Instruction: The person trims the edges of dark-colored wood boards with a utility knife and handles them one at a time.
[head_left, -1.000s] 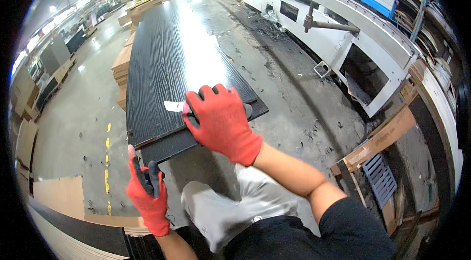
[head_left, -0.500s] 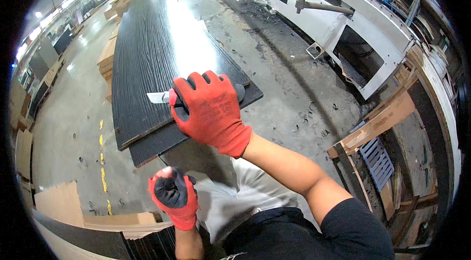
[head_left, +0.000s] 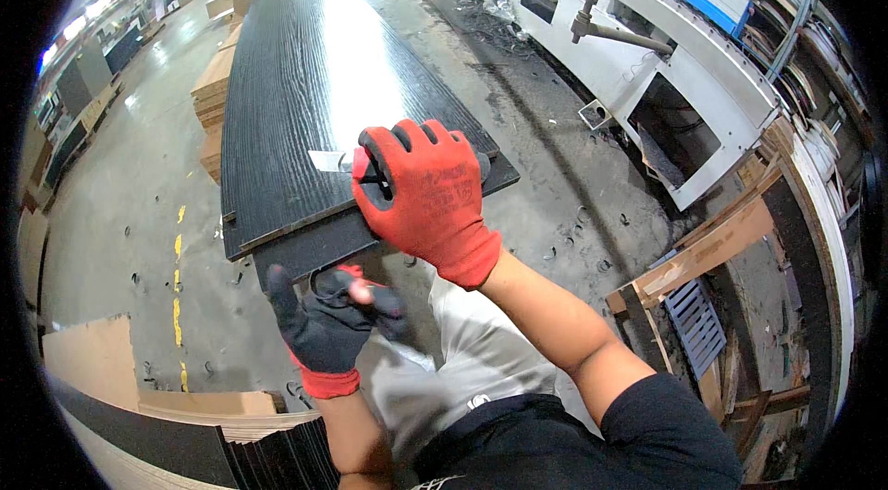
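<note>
My right hand (head_left: 424,198), in a red glove with dark fingertips, is closed around a utility knife. Its pale blade (head_left: 328,161) points left above the top panel. The dark end of the handle shows on the other side of the fist. Below the near edge of the black wood-grain panel (head_left: 277,111) is my left hand (head_left: 328,328), its dark palm turned up and fingers apart. One bare fingertip shows through the glove. A thin dark curve runs beside these fingers; blur hides whether it is a loose strip. A second black panel (head_left: 310,245) juts out underneath.
Stacked brown boards (head_left: 215,92) lie along the panels' left side. A long white machine frame (head_left: 638,74) stands to the right, near wooden scraps and a blue-grey slatted piece (head_left: 696,328). More panels (head_left: 176,434) are at the lower left. Small dark curls litter the floor.
My left hand has opened from a curl and risen toward the panel edge. The right hand and knife appear slightly further right and lower. The whole view has shifted a little.
</note>
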Tool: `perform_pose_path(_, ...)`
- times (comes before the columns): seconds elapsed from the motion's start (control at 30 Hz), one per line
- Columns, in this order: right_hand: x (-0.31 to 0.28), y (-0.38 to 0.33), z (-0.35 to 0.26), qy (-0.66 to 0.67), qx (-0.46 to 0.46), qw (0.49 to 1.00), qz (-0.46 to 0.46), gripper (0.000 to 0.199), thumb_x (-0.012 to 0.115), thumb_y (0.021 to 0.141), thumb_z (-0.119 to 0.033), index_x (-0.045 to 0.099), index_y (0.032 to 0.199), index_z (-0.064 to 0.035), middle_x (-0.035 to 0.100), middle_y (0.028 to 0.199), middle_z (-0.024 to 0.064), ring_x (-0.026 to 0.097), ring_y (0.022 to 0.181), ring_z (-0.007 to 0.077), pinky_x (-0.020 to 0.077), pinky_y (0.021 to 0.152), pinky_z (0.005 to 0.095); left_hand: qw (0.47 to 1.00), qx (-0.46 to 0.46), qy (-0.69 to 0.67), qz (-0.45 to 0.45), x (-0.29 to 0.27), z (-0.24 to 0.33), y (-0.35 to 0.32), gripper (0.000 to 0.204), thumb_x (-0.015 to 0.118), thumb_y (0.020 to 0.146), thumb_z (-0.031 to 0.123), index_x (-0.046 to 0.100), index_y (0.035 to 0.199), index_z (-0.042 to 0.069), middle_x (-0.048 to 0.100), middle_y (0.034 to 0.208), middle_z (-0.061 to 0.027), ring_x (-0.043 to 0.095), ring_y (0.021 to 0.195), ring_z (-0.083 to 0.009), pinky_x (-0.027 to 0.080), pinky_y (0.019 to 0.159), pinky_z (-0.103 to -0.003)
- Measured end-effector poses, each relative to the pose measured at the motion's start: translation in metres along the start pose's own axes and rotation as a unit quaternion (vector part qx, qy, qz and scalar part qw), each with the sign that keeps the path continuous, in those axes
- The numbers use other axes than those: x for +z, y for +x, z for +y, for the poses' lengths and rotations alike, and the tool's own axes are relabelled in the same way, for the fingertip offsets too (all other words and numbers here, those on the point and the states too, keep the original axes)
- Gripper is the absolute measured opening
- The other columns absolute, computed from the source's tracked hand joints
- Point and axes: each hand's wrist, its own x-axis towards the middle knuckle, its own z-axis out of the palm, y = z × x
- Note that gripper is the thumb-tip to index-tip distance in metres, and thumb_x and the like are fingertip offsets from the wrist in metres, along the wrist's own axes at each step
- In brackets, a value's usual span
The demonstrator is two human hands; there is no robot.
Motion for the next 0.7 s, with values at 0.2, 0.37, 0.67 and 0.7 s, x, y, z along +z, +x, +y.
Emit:
perform_pose_path(0.2, -0.002, 0.0, 0.001, 0.0, 0.0, 1.0, 0.005, 0.029, 0.074, 0.078, -0.03, 0.065, 0.102, -0.0165, 0.062, 0.09, 0.006, 0.062, 0.083, 0.028, 0.0463, 0.071, 0.0406, 0.988, 0.119, 0.091, -0.033, -0.012, -0.022, 0.01, 0.05, 0.035, 0.111, 0.048, 0.057, 0.089, 0.008, 0.046, 0.067, -0.0035, 0.044, 0.049, -0.0215, 0.042, 0.05, -0.038)
perform_pose_path(0.37, 0.004, 0.001, 0.001, 0.02, 0.002, 1.0, 0.013, 0.027, 0.074, 0.079, -0.029, 0.065, 0.1, -0.0161, 0.062, 0.09, 0.0064, 0.062, 0.083, 0.0286, 0.0467, 0.071, 0.0412, 0.947, 0.148, 0.226, 0.174, 0.007, -0.046, -0.013, 0.034, 0.044, 0.109, 0.034, 0.056, 0.097, 0.005, 0.054, 0.071, -0.0029, 0.049, 0.054, -0.0198, 0.046, 0.057, -0.035)
perform_pose_path(0.67, 0.0, 0.001, 0.004, 0.047, 0.009, 0.999, -0.004, 0.029, 0.075, 0.082, -0.021, 0.069, 0.107, -0.0086, 0.068, 0.095, 0.0117, 0.066, 0.088, 0.0339, 0.0515, 0.077, 0.0416, 0.847, 0.025, 0.526, 0.07, 0.018, -0.109, -0.082, 0.021, 0.062, 0.093, 0.003, 0.068, 0.113, 0.002, 0.063, 0.101, -0.0156, 0.06, 0.087, -0.0279, 0.047, 0.077, -0.041)
perform_pose_path(0.7, -0.002, 0.002, 0.003, 0.055, 0.011, 0.998, -0.017, 0.029, 0.075, 0.081, -0.02, 0.069, 0.107, -0.0083, 0.068, 0.096, 0.0119, 0.066, 0.089, 0.0341, 0.0515, 0.077, 0.0418, 0.882, -0.025, 0.462, 0.085, 0.037, -0.091, -0.067, 0.012, 0.056, 0.1, 0.005, 0.067, 0.1, -0.001, 0.064, 0.079, -0.0078, 0.06, 0.069, -0.0153, 0.047, 0.063, -0.033)
